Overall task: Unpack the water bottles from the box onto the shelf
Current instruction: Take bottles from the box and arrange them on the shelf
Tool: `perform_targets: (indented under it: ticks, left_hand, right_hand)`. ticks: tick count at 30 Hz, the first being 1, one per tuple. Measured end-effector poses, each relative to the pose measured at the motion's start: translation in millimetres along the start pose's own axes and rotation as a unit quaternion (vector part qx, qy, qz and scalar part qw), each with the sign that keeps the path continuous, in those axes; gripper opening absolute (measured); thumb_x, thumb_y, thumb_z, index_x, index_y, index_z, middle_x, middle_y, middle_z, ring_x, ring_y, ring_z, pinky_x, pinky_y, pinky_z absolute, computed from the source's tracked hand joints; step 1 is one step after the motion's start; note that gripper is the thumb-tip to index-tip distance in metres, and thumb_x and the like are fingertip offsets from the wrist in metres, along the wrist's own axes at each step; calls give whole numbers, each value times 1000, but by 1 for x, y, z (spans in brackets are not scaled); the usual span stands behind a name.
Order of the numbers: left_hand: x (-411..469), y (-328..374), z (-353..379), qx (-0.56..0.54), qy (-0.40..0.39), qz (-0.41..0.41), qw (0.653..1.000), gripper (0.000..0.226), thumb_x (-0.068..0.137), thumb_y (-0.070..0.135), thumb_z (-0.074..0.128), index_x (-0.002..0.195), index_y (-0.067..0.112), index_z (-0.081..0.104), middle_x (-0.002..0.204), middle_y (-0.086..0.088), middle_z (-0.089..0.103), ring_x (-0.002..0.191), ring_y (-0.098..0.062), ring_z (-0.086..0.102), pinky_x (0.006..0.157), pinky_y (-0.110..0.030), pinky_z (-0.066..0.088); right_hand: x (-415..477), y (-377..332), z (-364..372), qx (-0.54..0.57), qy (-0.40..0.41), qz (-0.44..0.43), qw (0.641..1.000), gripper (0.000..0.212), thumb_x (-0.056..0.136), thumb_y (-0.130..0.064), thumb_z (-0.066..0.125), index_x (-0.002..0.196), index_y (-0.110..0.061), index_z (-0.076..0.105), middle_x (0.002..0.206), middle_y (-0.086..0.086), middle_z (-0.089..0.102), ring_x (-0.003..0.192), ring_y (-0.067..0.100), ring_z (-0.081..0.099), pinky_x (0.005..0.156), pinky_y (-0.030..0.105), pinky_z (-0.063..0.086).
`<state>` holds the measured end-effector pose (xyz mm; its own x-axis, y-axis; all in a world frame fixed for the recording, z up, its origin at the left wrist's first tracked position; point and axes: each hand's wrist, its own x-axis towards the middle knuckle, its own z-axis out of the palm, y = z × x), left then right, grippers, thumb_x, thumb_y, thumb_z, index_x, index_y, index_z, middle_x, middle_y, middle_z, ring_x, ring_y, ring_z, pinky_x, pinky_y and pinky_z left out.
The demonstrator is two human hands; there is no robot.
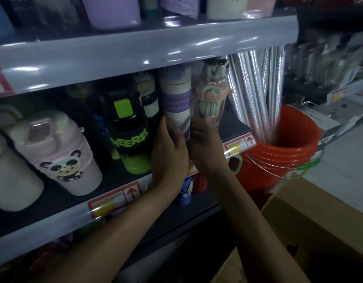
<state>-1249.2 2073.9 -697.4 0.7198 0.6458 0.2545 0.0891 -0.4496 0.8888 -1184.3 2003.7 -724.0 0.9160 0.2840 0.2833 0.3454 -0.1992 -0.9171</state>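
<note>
Box (298, 231) sits low, R of both forearms. L hand (170, 156) has its fingers (179, 142) + thumb wrapped round the purple-white bottle (176, 103), low on its body, on the shelf (54, 219). R hand (207, 150) is just beside, by the clear pink bottle (212, 99); blurred, can't tell if it grips. Purple-white bottle's long axis is approx vertical, cap up, top leaning slightly L. Prob best: seat base flat, steady the neighbour, then let go.

Reaching far on two bare forearms, wrists close together. Gripping the purple-and-white bottle (176, 111) low down with the left hand (169, 152), thumb raised along its left side; curling the right hand (207, 148) round the clear bottle (210, 107) base, just beside.
</note>
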Motion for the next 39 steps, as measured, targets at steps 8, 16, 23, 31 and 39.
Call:
perform_targets:
  ticks: [8,16,23,31,39]
  left_hand:
    - [9,-8,11,-60,9,-37,997,51,103,25,43,154,26,40,154,-1,49,141,-21,47,115,-48,40]
    - [-2,0,12,-119,12,-52,992,57,94,32,42,151,25,45,150,-1,52,136,-17,51,113,-46,43]
    - [-8,5,16,-140,-4,-59,988,66,83,35,43,148,28,48,147,1,54,131,-13,54,112,-42,45]
    - [-5,5,14,-161,-2,-77,984,65,84,27,44,149,25,48,146,-1,56,129,-14,56,111,-44,46]
    - [2,-5,10,-148,-21,-100,984,82,70,19,42,152,30,45,149,1,56,136,-19,53,114,-49,44]
  right_hand:
    - [6,9,3,48,-5,20,999,61,80,1,59,135,-25,59,121,-3,71,115,16,66,89,51,58]
    - [6,4,-3,89,-10,-21,996,50,85,7,58,127,-17,67,114,1,75,110,17,69,90,52,58]
    - [12,9,2,84,2,-44,995,43,86,-3,64,125,-20,67,115,-1,74,111,18,69,95,52,55]
    - [17,14,4,36,5,-36,999,43,86,-8,65,125,-25,66,116,-7,73,111,12,67,94,48,55]
    - [8,4,-7,35,-9,-59,998,42,85,1,63,118,-23,69,111,-7,75,108,11,68,90,50,57]
